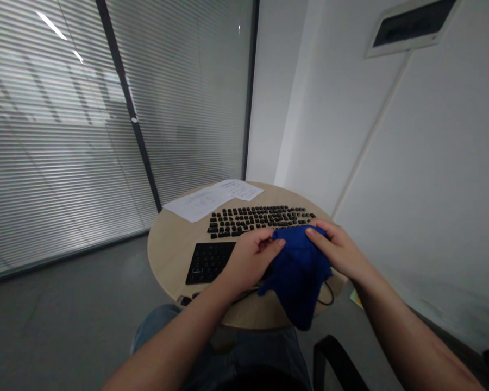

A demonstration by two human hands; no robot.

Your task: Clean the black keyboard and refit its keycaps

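A blue cloth hangs between my two hands over the near right part of the round table. My left hand pinches its upper left edge, and my right hand grips the upper right edge with the thumb on top. The cloth's lower end droops past the table's front edge. Behind my left hand lies a black keyboard base without its keycaps, its right part hidden by my hand and the cloth. Farther back, many loose black keycaps are laid out in rows on the tabletop.
Printed paper sheets lie at the back left of the round wooden table. A black cable loops near the right front edge. A chair armrest stands close below. Glass with blinds and a white wall border the table.
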